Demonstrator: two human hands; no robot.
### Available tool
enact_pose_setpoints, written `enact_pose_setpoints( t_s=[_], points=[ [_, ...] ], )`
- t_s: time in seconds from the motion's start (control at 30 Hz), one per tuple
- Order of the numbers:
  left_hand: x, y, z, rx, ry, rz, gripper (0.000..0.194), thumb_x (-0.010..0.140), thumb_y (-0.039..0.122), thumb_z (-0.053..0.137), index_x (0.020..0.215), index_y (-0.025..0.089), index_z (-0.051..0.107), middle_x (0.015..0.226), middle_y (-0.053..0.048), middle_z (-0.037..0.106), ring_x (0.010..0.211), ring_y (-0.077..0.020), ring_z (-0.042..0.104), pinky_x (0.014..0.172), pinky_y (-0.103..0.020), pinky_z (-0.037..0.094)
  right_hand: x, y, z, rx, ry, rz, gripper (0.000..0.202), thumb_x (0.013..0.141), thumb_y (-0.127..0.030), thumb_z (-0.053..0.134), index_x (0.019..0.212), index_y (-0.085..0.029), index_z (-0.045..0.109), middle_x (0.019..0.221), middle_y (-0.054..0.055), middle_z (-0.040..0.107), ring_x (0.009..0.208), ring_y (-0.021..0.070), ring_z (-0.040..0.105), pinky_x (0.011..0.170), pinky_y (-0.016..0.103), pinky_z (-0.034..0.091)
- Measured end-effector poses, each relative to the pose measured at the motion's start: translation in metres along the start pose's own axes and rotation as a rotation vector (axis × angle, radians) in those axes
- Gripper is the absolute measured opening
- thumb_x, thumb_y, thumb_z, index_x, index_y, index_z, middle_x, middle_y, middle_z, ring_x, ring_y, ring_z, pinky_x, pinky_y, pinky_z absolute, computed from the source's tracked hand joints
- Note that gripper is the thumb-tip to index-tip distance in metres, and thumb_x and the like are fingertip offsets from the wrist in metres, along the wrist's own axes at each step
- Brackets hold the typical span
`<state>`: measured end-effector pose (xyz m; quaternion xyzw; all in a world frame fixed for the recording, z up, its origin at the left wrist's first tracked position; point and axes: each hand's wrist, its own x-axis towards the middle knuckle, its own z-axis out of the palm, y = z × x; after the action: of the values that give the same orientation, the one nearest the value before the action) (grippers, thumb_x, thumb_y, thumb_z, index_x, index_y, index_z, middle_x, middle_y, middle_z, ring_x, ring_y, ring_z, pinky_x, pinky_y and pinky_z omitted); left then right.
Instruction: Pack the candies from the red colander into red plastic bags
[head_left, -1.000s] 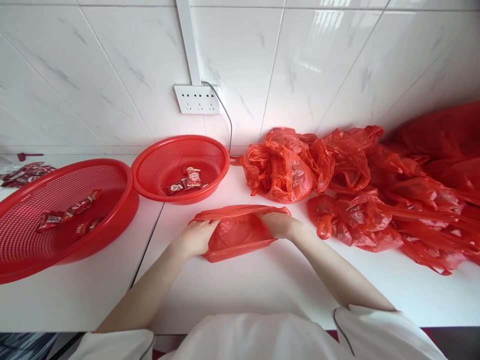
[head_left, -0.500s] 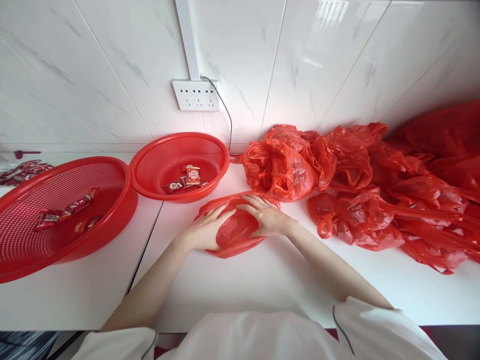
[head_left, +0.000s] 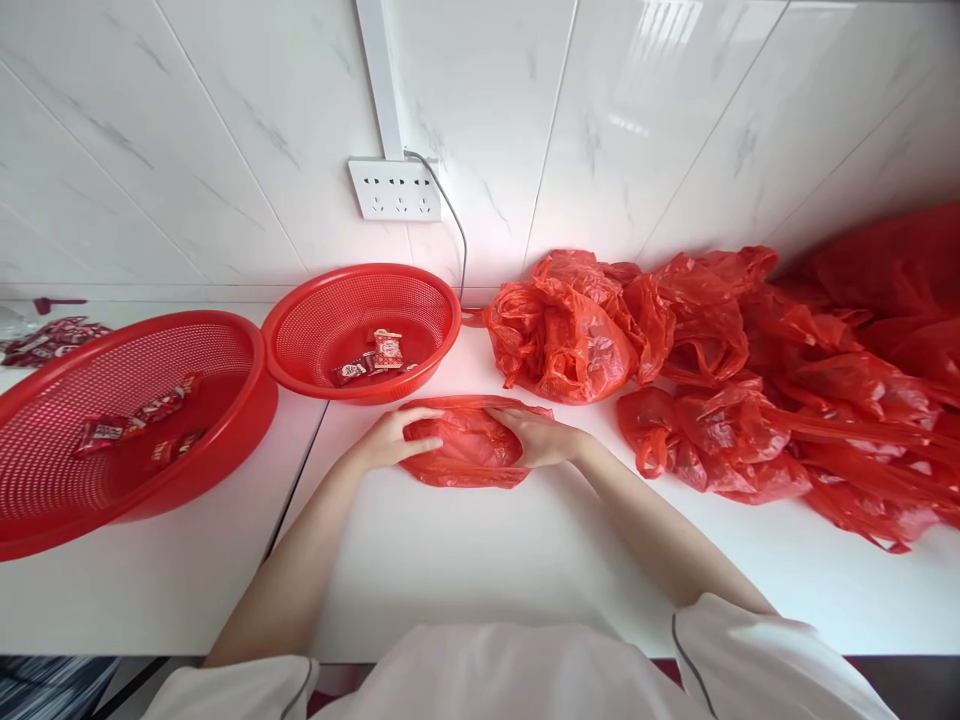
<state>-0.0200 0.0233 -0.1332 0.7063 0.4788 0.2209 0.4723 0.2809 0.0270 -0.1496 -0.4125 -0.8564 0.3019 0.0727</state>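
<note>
A red plastic bag [head_left: 472,450] lies on the white table with its mouth spread and facing up. At its left side is my left hand [head_left: 394,438], fingers apart, thumb and fingertips over the bag's edge. My right hand [head_left: 540,437] rests at the bag's right side, its fingers spread and partly inside the mouth. Both hands touch the thin plastic without closing on it. Behind the bag stands a round red basket [head_left: 300,350] with several small wrapped packets [head_left: 388,350] inside.
A larger red basket [head_left: 259,400] with several packets stands at the left, with more packets [head_left: 56,340] behind it. Knotted red bags [head_left: 574,335] are heaped from the centre to the right [head_left: 862,400]. A socket strip [head_left: 395,190] with a grey cable is on the tiled wall.
The bag's mouth has become flatter and narrower from front to back. My left hand has shifted slightly left and up, and my right hand slightly right.
</note>
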Motion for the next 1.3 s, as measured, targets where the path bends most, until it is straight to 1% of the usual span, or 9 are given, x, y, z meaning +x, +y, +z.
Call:
enact_pose_setpoints(
  t_s=[0.07, 0.2, 0.3, 0.37, 0.47, 0.63, 0.8, 0.93, 1.3],
  points=[
    [-0.001, 0.001, -0.004, -0.267, 0.137, -0.078, 0.061, 0.076, 0.064, 0.061, 0.111, 0.016, 0.07, 0.115, -0.014, 0.07, 0.107, -0.0294, 0.065, 0.098, -0.039, 0.046, 0.001, -0.002, 0.0, -0.021, 0.026, -0.026, 0.094, 0.071, -0.049, 0.073, 0.15, -0.017, 0.035, 0.153, 0.015, 0.038, 0.139, 0.0336, 0.037, 0.113, 0.044, 0.035],
    [-0.004, 0.01, -0.015, -0.756, 0.247, -0.403, 0.09, 0.078, 0.083, 0.026, 0.094, 0.008, 0.072, 0.089, -0.019, 0.073, 0.06, -0.0199, 0.066, 0.063, -0.032, 0.053, 0.001, -0.018, -0.007, -0.045, 0.172, -0.184, 0.044, 0.09, -0.037, 0.057, 0.13, -0.017, 0.059, 0.134, 0.013, 0.058, 0.122, 0.0272, 0.055, 0.102, 0.041, 0.045],
    [-0.005, 0.017, -0.019, -0.919, 0.372, -0.508, 0.066, 0.083, 0.069, 0.043, 0.092, 0.008, 0.067, 0.085, -0.017, 0.073, 0.054, -0.0171, 0.065, 0.057, -0.029, 0.054, -0.004, -0.039, -0.019, -0.045, 0.209, -0.28, 0.029, 0.095, -0.031, 0.05, 0.117, -0.02, 0.066, 0.111, 0.009, 0.07, 0.098, 0.0212, 0.066, 0.087, 0.035, 0.051],
    [-0.003, 0.021, -0.016, -1.014, 0.419, -0.453, 0.044, 0.084, 0.049, 0.052, 0.094, 0.009, 0.065, 0.091, -0.018, 0.073, 0.071, -0.0216, 0.071, 0.069, -0.031, 0.057, -0.008, -0.053, -0.03, -0.051, 0.232, -0.313, 0.028, 0.097, -0.032, 0.047, 0.113, -0.021, 0.067, 0.105, 0.008, 0.071, 0.091, 0.0195, 0.067, 0.081, 0.033, 0.052],
    [0.001, 0.023, -0.006, -1.149, 0.462, -0.298, 0.029, 0.082, 0.031, 0.05, 0.096, 0.01, 0.064, 0.101, -0.018, 0.073, 0.095, -0.0258, 0.071, 0.086, -0.036, 0.056, -0.011, -0.069, -0.048, -0.075, 0.307, -0.345, 0.029, 0.098, -0.034, 0.045, 0.11, -0.019, 0.068, 0.102, 0.008, 0.072, 0.088, 0.0193, 0.067, 0.078, 0.032, 0.052],
    [0.005, 0.019, 0.017, -1.261, 0.491, -0.16, 0.019, 0.076, 0.018, 0.052, 0.091, 0.013, 0.063, 0.098, -0.009, 0.074, 0.097, -0.0228, 0.07, 0.096, -0.041, 0.053, -0.009, -0.085, -0.071, -0.046, 0.445, -0.306, 0.026, 0.097, -0.032, 0.048, 0.11, -0.02, 0.066, 0.103, 0.006, 0.072, 0.09, 0.0184, 0.068, 0.08, 0.03, 0.051],
    [-0.002, 0.02, 0.034, -1.169, 0.439, -0.183, 0.003, 0.072, 0.016, 0.058, 0.074, 0.014, 0.059, 0.096, -0.008, 0.074, 0.099, -0.0262, 0.068, 0.092, -0.047, 0.054, -0.006, -0.085, -0.073, -0.038, 0.463, -0.266, 0.026, 0.098, -0.034, 0.047, 0.109, -0.02, 0.067, 0.103, 0.005, 0.072, 0.09, 0.0185, 0.067, 0.081, 0.03, 0.05],
    [-0.009, 0.028, 0.043, -1.112, 0.431, -0.129, 0.007, 0.069, 0.018, 0.063, 0.071, 0.012, 0.061, 0.091, -0.009, 0.073, 0.103, -0.0303, 0.066, 0.092, -0.05, 0.054, -0.004, -0.076, -0.068, -0.119, 0.467, -0.228, 0.028, 0.098, -0.035, 0.047, 0.108, -0.019, 0.067, 0.1, 0.007, 0.071, 0.091, 0.0209, 0.065, 0.083, 0.033, 0.05],
    [-0.012, 0.03, 0.06, -1.039, 0.421, -0.009, 0.026, 0.073, 0.021, 0.065, 0.099, 0.015, 0.068, 0.096, -0.008, 0.074, 0.111, -0.0345, 0.063, 0.092, -0.055, 0.053, 0.005, -0.073, -0.056, -0.289, 0.403, -0.066, 0.024, 0.097, -0.032, 0.047, 0.109, -0.02, 0.064, 0.099, 0.008, 0.07, 0.091, 0.0232, 0.065, 0.08, 0.035, 0.049]
  ],
)
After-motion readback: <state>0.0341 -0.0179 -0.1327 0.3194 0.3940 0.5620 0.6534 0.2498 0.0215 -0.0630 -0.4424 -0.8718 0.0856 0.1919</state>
